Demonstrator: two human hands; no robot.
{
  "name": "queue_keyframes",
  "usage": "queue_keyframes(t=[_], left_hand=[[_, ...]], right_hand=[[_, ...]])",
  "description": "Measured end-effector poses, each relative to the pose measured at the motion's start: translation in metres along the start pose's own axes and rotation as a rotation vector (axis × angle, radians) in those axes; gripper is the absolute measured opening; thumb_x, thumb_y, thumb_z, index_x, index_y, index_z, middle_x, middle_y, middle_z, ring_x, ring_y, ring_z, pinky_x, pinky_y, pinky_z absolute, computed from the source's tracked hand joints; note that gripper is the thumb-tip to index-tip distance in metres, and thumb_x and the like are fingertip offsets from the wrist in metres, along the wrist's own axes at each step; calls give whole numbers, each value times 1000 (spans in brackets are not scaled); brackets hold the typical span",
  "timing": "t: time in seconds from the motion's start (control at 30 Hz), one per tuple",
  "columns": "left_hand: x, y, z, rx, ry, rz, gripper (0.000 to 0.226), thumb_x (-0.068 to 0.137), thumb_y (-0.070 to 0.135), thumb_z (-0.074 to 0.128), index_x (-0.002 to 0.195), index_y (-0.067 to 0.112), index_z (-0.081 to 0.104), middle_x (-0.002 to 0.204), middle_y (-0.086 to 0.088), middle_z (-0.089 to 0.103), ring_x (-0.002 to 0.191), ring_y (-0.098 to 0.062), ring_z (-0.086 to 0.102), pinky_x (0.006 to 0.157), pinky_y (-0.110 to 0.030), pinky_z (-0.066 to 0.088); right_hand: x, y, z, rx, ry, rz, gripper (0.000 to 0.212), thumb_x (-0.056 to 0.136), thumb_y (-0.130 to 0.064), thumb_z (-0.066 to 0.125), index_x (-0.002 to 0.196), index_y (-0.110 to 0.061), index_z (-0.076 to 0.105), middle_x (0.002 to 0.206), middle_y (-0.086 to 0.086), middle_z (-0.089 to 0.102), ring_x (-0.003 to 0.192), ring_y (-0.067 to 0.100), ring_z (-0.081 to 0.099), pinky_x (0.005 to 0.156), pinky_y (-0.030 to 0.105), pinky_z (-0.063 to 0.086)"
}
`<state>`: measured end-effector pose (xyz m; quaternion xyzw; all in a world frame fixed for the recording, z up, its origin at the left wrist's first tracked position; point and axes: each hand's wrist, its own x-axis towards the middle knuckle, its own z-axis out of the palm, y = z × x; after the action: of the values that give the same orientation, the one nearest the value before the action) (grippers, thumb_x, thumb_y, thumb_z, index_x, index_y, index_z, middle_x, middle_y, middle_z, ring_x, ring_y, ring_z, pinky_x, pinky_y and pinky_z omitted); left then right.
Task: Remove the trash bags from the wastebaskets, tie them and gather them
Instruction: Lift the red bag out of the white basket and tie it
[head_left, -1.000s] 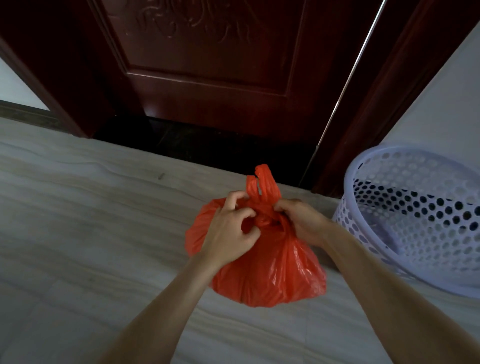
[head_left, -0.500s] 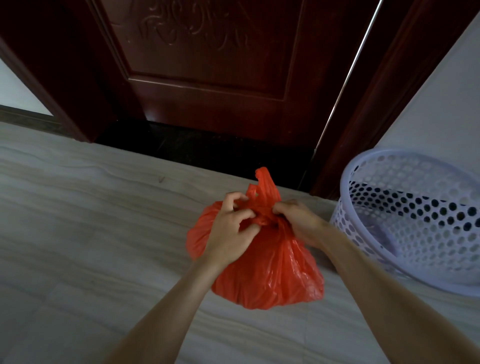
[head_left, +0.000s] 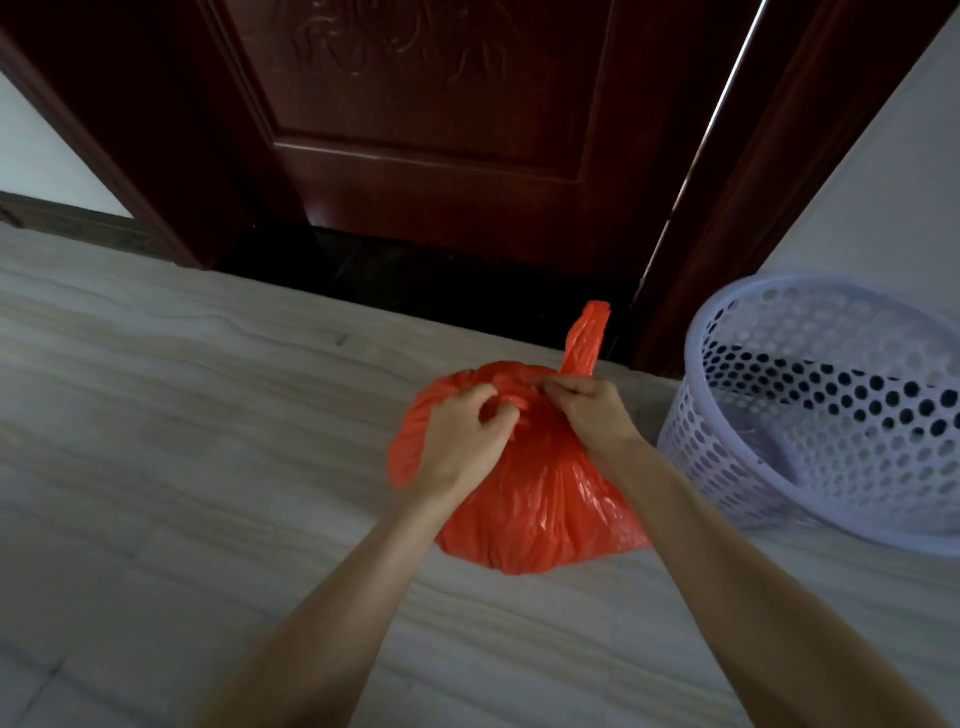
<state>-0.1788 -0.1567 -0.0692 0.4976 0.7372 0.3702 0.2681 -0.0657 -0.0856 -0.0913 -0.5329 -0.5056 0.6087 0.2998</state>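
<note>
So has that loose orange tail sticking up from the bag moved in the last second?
Yes. The tail has swung right, toward the wastebasket: it stood above the gathered neck between both hands, and now it rises past the right hand.

A single head-worn wide-angle view looks forward and steeply down from above the person's forearms, close over the left hand and right hand, which sit near the middle. It faces a dark wooden door at the far side, with pale floor across the near and left areas. A perforated wastebasket stands at the right edge.
</note>
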Motion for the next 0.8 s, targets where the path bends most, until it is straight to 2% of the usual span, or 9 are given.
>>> queue_keyframes(t=[0.13,0.2,0.27,0.37,0.43,0.53,0.63,0.7,0.8], left_hand=[[0,-4,2,-205,4,-138,8,89,14,52,88,15,60,74,11,57,68,5,55,61,-2,40],[1,-6,7,-335,-17,-228,8,92,15,50,95,20,55,90,4,60,90,-10,58,79,-14,46],[0,-7,9,-454,-56,-313,10,94,16,48,92,25,52,91,4,60,93,-16,59,84,-29,49],[-5,-17,4,-381,-115,-311,9,94,18,48,93,26,52,84,4,58,72,-13,56,57,-22,47],[-10,-31,-4,-342,-109,-369,8,94,19,50,89,24,53,82,-2,56,63,-16,51,43,-22,39],[-17,-52,-14,-460,-52,-543,19,93,18,51,74,21,53,67,-2,50,48,-9,48,43,-18,34],[-23,-62,-20,-489,-54,-635,21,94,18,50,72,18,51,59,-4,43,31,-6,42,33,-10,28],[-25,-68,-22,-493,-67,-690,19,94,19,49,76,16,50,60,-4,43,33,-9,42,33,-10,29],[-27,-75,-27,-448,-115,-681,24,95,20,48,71,15,50,52,-2,46,26,-6,40,32,-10,27]], right_hand=[[-3,3,-2,-4,19,-21,24,91,-2,49,106,-6,68,88,1,66,78,6,60,79,15,49],[-2,4,-3,10,42,-3,24,91,-4,50,108,-6,67,93,2,67,86,11,61,86,21,49],[-1,6,-3,1,91,7,24,91,-5,52,109,-6,67,104,7,67,96,15,61,92,26,48],[3,12,-7,-54,175,27,24,91,-7,53,110,-7,67,115,8,66,106,17,60,98,27,47],[4,16,-11,-84,212,49,24,91,-8,52,110,-8,67,117,8,66,103,14,59,92,21,46],[5,20,-10,-125,262,73,24,91,-7,51,110,-6,67,116,14,66,100,21,62,73,16,50],[4,22,-8,-132,294,141,24,92,-10,52,110,-7,67,112,18,67,110,37,58,78,29,47],[5,27,-11,-173,320,160,25,92,-11,51,110,-8,67,111,18,68,106,36,61,71,32,47],[3,33,-13,-214,352,159,26,92,-11,48,109,-10,68,110,12,69,92,26,64,68,23,42]])
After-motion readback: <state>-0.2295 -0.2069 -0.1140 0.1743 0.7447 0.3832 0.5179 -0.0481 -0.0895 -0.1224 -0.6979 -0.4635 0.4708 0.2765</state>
